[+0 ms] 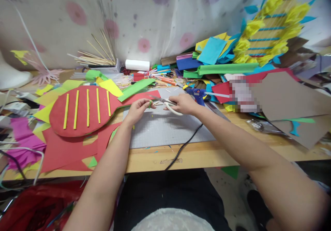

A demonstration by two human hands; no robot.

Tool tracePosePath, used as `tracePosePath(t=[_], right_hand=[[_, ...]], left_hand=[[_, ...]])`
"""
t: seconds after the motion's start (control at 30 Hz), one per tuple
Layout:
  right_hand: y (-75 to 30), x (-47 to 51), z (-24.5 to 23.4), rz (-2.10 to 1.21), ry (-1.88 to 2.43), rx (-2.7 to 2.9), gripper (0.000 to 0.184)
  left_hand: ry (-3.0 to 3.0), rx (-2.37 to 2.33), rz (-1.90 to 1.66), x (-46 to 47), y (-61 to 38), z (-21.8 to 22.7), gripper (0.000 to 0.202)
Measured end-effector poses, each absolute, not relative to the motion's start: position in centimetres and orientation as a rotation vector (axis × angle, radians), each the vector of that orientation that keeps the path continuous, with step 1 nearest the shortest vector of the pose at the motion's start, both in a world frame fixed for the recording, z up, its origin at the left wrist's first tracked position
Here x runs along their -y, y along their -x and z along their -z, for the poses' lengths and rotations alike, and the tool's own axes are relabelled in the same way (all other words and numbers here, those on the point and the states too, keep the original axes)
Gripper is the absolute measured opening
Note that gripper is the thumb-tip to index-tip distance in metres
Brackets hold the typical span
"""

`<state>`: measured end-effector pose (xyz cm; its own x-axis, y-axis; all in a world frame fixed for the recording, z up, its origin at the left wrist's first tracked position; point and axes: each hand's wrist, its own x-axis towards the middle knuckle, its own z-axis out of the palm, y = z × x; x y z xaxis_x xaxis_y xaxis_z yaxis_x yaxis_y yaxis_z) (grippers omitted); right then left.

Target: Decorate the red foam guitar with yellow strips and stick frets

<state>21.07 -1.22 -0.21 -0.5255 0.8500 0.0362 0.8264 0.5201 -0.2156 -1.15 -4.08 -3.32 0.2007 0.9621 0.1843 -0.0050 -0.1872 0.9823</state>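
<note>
My left hand [138, 109] pinches a small green scrap [150, 103] between thumb and fingers above the grey cutting mat [165, 129]. My right hand [182, 104] is closed round the white handles of a pair of scissors [168, 104]. The blades point left toward the green scrap. Left of my hands lies a red paddle-shaped foam piece [82, 111] with several yellow strips glued across it.
A blue glue gun [198, 94] lies behind my right hand, its black cord [183, 146] running over the mat and off the table edge. Coloured paper sheets [212, 53] pile up at the back right. Wooden skewers [99, 57] stand at the back left. Brown cardboard [281, 96] lies right.
</note>
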Motion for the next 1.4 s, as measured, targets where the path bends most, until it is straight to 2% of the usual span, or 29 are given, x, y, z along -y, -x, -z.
tracePosePath(t=[0.13, 0.27, 0.47, 0.6, 0.7, 0.83, 0.9, 1.03, 1.3, 1.4], right_hand=[[-20.3, 0.7, 0.3, -0.293, 1.933, 2.294, 0.052], [-19.5, 0.0, 0.1, -0.298, 2.212, 2.289, 0.049], [-18.4, 0.0, 0.8, -0.215, 2.154, 2.270, 0.054], [-19.5, 1.2, 1.4, -0.118, 1.926, 2.318, 0.038], [-22.0, 2.9, 1.1, -0.226, 1.884, 2.265, 0.028], [-26.8, 4.4, 0.5, -0.345, 2.180, 2.163, 0.044], [-28.7, 4.3, 0.5, -0.280, 2.286, 2.049, 0.051], [-29.7, 2.5, 1.3, -0.163, 2.132, 1.919, 0.053], [-28.2, 0.5, 4.4, -0.491, 1.986, 1.575, 0.042], [-28.4, 0.9, 4.6, -0.682, 1.714, 1.374, 0.046]], left_hand=[[-1.303, -1.013, -1.301, 4.0, 0.9, 3.8, 0.029], [-1.119, -1.115, -1.360, 3.8, 0.4, 4.3, 0.031], [-0.872, -1.176, -1.362, 3.7, 0.2, 4.4, 0.023], [-0.767, -1.169, -1.397, 3.6, 0.1, 4.4, 0.015], [-0.737, -1.152, -1.411, 3.6, 0.0, 4.5, 0.013], [-0.726, -1.132, -1.424, 3.6, -0.2, 4.5, 0.013], [-0.732, -1.096, -1.424, 3.6, -0.4, 4.6, 0.014], [-0.780, -0.968, -1.409, 3.9, -1.1, 4.7, 0.020], [-0.752, -0.856, -1.525, 3.1, -0.5, 4.8, 0.019], [-0.646, -0.843, -1.589, 2.7, 0.2, 4.8, 0.019]])
